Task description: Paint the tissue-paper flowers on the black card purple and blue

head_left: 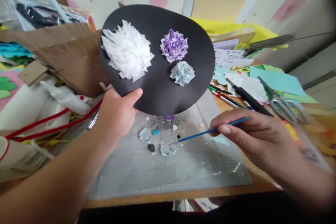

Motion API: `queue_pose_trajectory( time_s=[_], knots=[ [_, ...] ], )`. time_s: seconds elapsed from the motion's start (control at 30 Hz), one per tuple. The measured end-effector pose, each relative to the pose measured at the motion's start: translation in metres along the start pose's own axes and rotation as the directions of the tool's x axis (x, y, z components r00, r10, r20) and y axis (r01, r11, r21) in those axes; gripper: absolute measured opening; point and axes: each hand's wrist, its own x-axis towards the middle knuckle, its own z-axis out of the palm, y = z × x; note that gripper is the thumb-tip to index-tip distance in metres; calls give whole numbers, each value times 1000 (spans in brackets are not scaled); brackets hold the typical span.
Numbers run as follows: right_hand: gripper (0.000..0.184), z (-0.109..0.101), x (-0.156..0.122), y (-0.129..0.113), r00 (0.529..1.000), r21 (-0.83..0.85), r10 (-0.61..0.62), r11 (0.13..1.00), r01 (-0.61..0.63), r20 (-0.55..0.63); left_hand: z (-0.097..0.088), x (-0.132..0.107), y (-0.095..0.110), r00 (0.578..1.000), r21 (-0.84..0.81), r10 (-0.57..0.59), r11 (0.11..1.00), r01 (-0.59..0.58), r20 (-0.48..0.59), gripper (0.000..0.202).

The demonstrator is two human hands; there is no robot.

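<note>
My left hand grips the lower left edge of a black paper disc and holds it up, tilted toward me. Three tissue flowers sit on the disc: a large white one, a purple one and a small pale blue one. My right hand pinches a thin blue paintbrush. Its tip rests by a clear paint palette with blue, purple and black dabs. The palette lies on a clear plastic sheet below the disc.
Markers and scissors lie at the right among teal and yellow paper scraps. Brown cardboard and a white bottle with red cord crowd the left. The table's front edge runs near me.
</note>
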Motion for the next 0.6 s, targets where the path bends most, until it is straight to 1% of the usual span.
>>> queue_pose_trajectory(
  time_s=[0.07, 0.17, 0.27, 0.37, 0.47, 0.6],
  knots=[
    [12, 7, 0, 9, 999, 16, 25, 1000, -26, 29, 1, 1, -1, 1000, -57, -23, 998, 24, 13, 51],
    [14, 14, 0, 20, 995, 58, 76, 995, -80, 64, 2, 0, -2, 998, -64, -54, 996, 54, 12, 51],
    [15, 16, 2, 27, 988, 142, 129, 980, -141, 85, 4, -2, -1, 997, -83, -69, 994, 71, 17, 49],
    [18, 16, 5, 33, 975, 228, 191, 950, -213, 117, 5, -3, 1, 996, -108, -89, 990, 92, 26, 48],
    [18, 14, 6, 39, 957, 276, 248, 919, -282, 153, 5, -3, 1, 995, -112, -91, 989, 94, 33, 48],
    [18, 10, 7, 41, 951, 304, 265, 904, -302, 159, 4, -2, 0, 994, -102, -107, 989, 110, 38, 48]
  ],
)
